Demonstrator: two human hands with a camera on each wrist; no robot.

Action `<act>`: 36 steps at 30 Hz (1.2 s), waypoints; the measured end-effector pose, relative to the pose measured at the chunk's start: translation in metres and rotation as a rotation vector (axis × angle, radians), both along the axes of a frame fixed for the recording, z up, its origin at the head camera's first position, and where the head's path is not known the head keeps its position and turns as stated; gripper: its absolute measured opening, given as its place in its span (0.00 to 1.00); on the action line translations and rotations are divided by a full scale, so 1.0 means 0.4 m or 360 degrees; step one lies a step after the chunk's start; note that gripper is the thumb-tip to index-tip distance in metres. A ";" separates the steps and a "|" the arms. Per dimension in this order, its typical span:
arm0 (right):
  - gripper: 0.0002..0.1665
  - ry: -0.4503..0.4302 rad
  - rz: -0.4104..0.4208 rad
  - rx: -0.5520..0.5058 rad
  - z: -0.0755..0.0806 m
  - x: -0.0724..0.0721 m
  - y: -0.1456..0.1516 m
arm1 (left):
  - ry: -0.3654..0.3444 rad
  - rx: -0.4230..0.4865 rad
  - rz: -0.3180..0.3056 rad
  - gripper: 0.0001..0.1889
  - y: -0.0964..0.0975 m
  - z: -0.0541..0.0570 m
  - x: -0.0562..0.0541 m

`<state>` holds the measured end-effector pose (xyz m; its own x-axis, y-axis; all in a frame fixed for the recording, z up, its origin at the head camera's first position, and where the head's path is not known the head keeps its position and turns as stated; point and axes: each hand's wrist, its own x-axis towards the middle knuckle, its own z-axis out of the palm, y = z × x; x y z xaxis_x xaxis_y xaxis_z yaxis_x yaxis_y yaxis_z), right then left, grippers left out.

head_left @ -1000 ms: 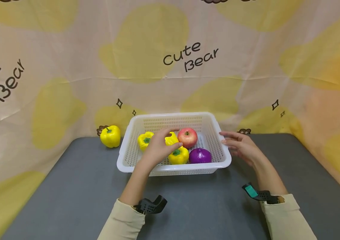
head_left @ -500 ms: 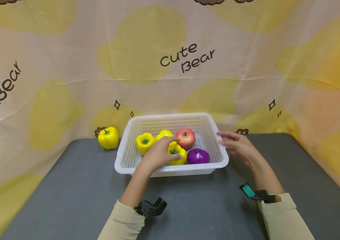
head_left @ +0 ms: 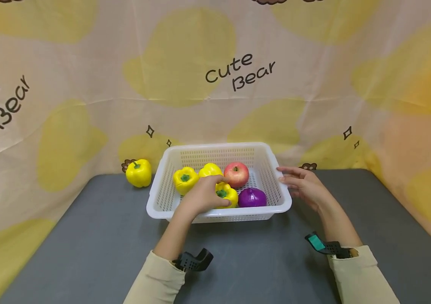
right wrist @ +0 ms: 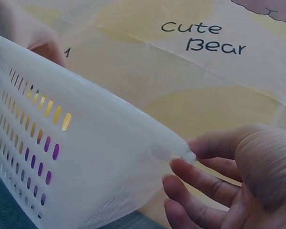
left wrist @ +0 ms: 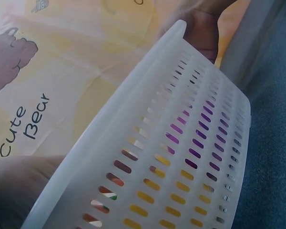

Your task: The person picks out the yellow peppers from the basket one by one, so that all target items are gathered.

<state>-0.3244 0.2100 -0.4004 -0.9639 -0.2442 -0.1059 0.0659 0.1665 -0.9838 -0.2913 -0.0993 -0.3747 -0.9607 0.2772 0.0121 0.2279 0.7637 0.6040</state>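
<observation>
Front yellow bell pepper lay inside the white plastic basket, close to the near wall and just left of the purple onion. Left hand was the nearer by far: it reached over the near rim, with the pepper immediately to the right of its palm, between thumb and fingers. Pepper roundish, no clear long axis; stem end faced up and toward the viewer. Basket's long side ran left to right.

Left thumb lay along the pepper's near side, forefinger bent over the far side; the hand held it between them, gap about as wide as the fruit. Firmness of hold could not be told; the basket wall hid the fingertips in the left wrist view.

Right hand stood outside the basket's right end, pinching the rim between thumb and forefinger, other fingers loosely bent below. Red apple sat behind the onion. Back yellow bell pepper lay left of the apple.
</observation>
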 end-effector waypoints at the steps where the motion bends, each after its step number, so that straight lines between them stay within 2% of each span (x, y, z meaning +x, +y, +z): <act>1: 0.36 0.0016 -0.0006 0.0004 0.003 0.000 0.002 | 0.0013 0.0003 0.0001 0.35 0.001 0.002 -0.002; 8: 0.36 0.0003 -0.0015 0.0051 0.002 0.008 0.001 | 0.0026 0.0002 0.0063 0.35 0.002 -0.001 0.000; 12: 0.37 0.0005 -0.0022 0.0055 0.003 0.014 0.000 | 0.0073 0.0022 0.0068 0.34 0.002 -0.004 0.004; 22: 0.36 -0.0012 -0.0015 0.0016 0.005 0.007 -0.001 | 0.0153 0.0097 0.0129 0.31 -0.009 0.020 0.004; 29: 0.37 -0.0009 -0.0018 -0.0008 0.006 0.011 -0.001 | 0.0179 0.0240 0.0153 0.31 -0.031 0.049 0.016; 36: 0.37 -0.0008 -0.0019 -0.0015 0.002 0.009 -0.001 | 0.0201 0.0340 0.0197 0.31 -0.081 0.094 0.029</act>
